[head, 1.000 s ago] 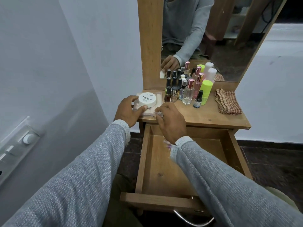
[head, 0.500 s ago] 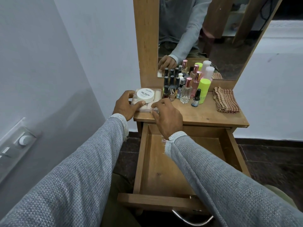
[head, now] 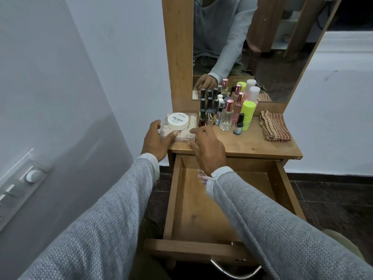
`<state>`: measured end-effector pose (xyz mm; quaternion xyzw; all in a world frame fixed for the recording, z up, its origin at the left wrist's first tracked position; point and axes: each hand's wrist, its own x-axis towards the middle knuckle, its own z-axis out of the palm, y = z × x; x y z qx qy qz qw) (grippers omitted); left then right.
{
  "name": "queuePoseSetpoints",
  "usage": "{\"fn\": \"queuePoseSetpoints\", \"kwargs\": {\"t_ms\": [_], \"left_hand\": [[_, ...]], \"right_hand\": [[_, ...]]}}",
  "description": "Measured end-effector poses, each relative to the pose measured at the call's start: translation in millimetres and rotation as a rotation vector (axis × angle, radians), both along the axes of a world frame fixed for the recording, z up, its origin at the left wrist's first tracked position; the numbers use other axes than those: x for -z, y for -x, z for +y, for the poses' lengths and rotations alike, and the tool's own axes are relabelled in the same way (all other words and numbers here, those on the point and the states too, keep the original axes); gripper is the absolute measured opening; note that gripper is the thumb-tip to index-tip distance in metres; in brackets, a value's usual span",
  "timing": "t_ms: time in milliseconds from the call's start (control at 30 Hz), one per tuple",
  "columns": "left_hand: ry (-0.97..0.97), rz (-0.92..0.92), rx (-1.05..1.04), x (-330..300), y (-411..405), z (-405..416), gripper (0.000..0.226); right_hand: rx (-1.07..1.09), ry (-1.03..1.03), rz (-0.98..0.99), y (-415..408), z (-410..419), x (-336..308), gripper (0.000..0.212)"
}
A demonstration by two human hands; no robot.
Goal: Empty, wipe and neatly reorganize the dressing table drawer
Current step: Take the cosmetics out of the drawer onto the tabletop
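The wooden drawer stands pulled out below the dressing table top, and its bare floor shows nothing I can make out. A flat clear box with pale contents lies at the top's front left corner, with a white round nail polish remover tub on it. My left hand grips the box's left front corner, thumb on its lid. My right hand holds the box's front right edge with its fingertips.
Several small polish and perfume bottles and a lime-green bottle crowd the back of the top under the mirror. A folded checked cloth lies at the right. A wall with a switch panel is close on the left.
Both hands stay on the clear box at the same corner of the top. Only my view has shifted slightly.
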<state>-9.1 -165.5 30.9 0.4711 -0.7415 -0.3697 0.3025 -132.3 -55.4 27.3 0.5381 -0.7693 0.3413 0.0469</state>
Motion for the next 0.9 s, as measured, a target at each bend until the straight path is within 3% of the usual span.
{"fn": "queuePoseSetpoints", "kwargs": {"t_ms": [233, 400, 533, 700, 900], "left_hand": [[0.134, 0.158, -0.191, 17, -17, 37, 0.055], [0.316, 0.177, -0.088, 11, -18, 65, 0.036], [0.411, 0.040, 0.090, 11, -5, 86, 0.022], [0.362, -0.142, 0.273, 26, 15, 104, 0.021], [0.280, -0.521, 0.337, 51, 29, 105, 0.037]], "right_hand": [[-0.143, 0.079, -0.044, 20, 31, 5, 0.016], [-0.222, -0.021, 0.122, 39, 71, 18, 0.009], [-0.226, -0.096, 0.247, 48, 98, 25, 0.018], [-0.212, -0.204, 0.324, 58, 122, 40, 0.022], [-0.135, -0.315, 0.062, 65, 119, 56, 0.020]]}}
